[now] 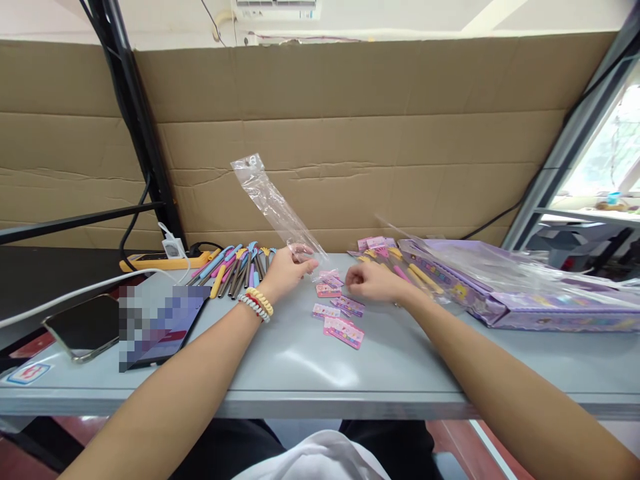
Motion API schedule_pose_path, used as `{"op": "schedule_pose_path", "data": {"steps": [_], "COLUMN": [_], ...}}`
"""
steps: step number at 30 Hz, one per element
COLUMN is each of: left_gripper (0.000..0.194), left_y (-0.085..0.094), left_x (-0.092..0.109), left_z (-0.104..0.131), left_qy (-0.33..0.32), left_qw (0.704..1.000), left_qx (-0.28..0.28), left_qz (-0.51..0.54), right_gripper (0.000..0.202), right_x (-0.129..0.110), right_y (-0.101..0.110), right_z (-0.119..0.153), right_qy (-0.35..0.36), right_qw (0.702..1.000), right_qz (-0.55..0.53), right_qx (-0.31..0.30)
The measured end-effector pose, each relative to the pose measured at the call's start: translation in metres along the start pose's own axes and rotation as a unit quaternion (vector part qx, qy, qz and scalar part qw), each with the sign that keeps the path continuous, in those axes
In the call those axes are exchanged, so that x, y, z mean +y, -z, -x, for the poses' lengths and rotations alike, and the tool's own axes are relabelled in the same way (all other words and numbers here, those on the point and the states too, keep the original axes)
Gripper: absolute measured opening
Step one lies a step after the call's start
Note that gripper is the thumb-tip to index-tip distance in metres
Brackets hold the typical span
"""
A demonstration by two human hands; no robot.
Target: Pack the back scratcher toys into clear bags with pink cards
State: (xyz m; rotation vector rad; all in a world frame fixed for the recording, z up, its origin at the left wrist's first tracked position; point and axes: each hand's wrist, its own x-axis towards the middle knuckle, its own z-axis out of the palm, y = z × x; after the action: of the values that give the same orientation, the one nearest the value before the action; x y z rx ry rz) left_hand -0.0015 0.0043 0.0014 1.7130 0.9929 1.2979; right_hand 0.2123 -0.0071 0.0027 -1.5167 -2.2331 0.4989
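My left hand (286, 273), with beaded bracelets at the wrist, is closed on the lower end of a long clear plastic bag (274, 205), which stands up tilted to the left. Near the fingertips lie small pink and purple printed cards (345, 332) in a loose group on the table. Just right of those cards, my right hand (373, 281) is low over the table with its fingers curled in. Whatever its fingertips hold, if anything, is hidden. Several colourful pens (239, 272) are heaped to the left of my left hand.
Bagged yellow and pink pens (425, 279) lie behind my right forearm. A purple box (505, 308) with clear bags on it stands at the right. Left are a tablet (170, 327), a phone (85, 327) and a yellow power strip (145, 260). Cardboard (350, 140) walls the back.
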Motion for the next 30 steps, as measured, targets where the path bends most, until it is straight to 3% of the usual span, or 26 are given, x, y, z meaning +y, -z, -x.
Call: {"op": "schedule_pose_path", "data": {"steps": [2, 6, 12, 18, 26, 30], "left_gripper": [0.027, 0.023, 0.019, 0.011, 0.026, 0.029], "left_y": [0.003, 0.005, 0.004, 0.018, 0.029, 0.028], "left_x": [0.0, -0.003, -0.006, -0.015, -0.04, -0.044], "left_z": [-0.002, -0.003, -0.005, -0.017, -0.025, -0.024], "left_qy": [-0.002, -0.001, 0.003, -0.003, 0.056, 0.082], "left_qw": [1.0, 0.998, 0.998, 0.99, 0.984, 0.961], "left_qx": [0.024, 0.051, 0.054, 0.114, 0.012, -0.021], "left_qz": [-0.015, -0.035, -0.044, -0.084, -0.167, -0.262], "right_gripper": [0.019, 0.034, 0.034, 0.028, 0.029, 0.031], "right_x": [0.003, 0.007, 0.011, 0.011, 0.013, 0.012], "right_y": [0.003, 0.003, -0.003, -0.002, -0.004, -0.004], "right_z": [0.0, -0.001, -0.006, -0.004, -0.006, -0.006], "right_qy": [-0.033, -0.042, -0.036, -0.015, -0.009, -0.012], "right_qw": [0.997, 0.994, 0.992, 0.995, 0.993, 0.993], "right_qz": [0.075, 0.099, 0.114, 0.096, 0.116, 0.117], "right_qx": [0.008, 0.012, -0.038, -0.01, -0.025, -0.029]}}
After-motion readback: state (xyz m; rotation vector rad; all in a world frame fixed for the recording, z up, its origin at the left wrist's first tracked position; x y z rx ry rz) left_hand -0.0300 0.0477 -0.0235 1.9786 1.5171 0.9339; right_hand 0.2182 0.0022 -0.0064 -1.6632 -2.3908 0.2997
